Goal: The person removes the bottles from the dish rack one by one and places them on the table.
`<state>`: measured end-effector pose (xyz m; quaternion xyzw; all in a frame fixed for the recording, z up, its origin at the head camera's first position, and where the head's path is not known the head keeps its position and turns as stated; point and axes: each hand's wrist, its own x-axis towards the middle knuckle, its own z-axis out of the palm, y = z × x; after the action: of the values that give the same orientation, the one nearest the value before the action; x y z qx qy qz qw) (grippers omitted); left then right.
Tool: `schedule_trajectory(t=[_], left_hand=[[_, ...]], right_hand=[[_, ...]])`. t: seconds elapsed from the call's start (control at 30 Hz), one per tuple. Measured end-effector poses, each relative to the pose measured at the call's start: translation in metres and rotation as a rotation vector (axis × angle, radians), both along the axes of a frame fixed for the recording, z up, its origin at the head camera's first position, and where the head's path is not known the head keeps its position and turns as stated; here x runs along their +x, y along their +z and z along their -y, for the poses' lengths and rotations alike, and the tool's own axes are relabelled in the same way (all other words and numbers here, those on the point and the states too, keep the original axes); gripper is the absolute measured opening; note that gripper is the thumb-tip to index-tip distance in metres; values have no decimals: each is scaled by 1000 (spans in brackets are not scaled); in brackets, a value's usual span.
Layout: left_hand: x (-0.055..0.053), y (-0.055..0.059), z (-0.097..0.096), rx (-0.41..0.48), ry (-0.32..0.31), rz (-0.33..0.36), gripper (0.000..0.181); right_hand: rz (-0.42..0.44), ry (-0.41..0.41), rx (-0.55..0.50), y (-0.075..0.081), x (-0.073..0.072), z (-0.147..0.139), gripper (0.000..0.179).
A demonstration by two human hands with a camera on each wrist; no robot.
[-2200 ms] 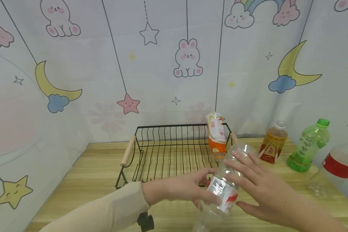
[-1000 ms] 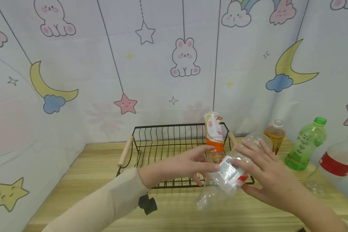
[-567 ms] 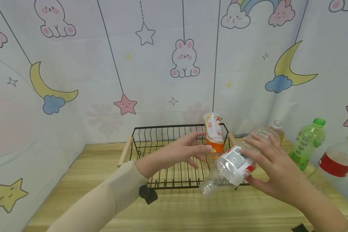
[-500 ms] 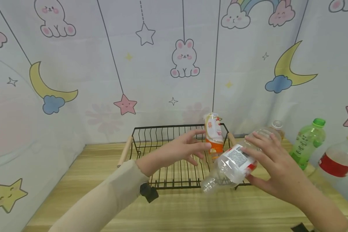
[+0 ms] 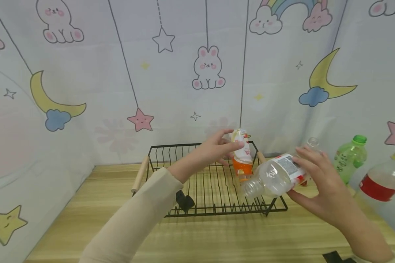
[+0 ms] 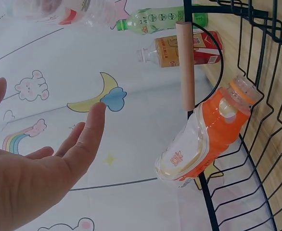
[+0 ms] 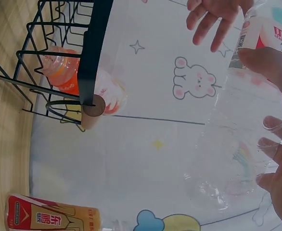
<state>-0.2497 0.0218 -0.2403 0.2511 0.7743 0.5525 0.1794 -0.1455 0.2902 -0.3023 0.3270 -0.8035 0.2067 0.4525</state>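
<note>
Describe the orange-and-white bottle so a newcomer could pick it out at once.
On the wood-grain table, find the black wire rack. At its right end in the head view, the orange-and-white bottle leans neck-down. That inverted pose and bright orange section distinguish it from the clear bottle in the right hand.

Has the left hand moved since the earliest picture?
Yes: in the head view, the left hand moved upward, from the front of the rack toward its back.
</note>
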Motion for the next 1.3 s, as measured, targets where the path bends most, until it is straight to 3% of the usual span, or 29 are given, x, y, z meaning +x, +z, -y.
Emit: schedule_trajectory(t=[0.23,0.4,0.6,0.9,1.0,1.17,1.3], left_hand=[[-16,-4,-13,32,59,26,72],[-31,-12,-18,69,102,55,71],[-45,-18,-23,113,197,74,76],[-62,-31,-29,168,263,69,80],[-66,-37,-33,172,291,63,80],[-69,-48,-39,173,314,59,82],[-71,-55,-45,158,316,55,83]], right_hand=[[24,-1,-97,-12,-4,-13,79],[60,-69,-161,-22,-5,-24,84],[95,-145,-282,-29,-2,-34,89],[133,-152,-399,-39,-1,-45,88],[190,-194,-449,-40,2,-46,76],[325,-303,-525,-38,7,-45,90],[384,-322,-564,-40,6,-48,88]])
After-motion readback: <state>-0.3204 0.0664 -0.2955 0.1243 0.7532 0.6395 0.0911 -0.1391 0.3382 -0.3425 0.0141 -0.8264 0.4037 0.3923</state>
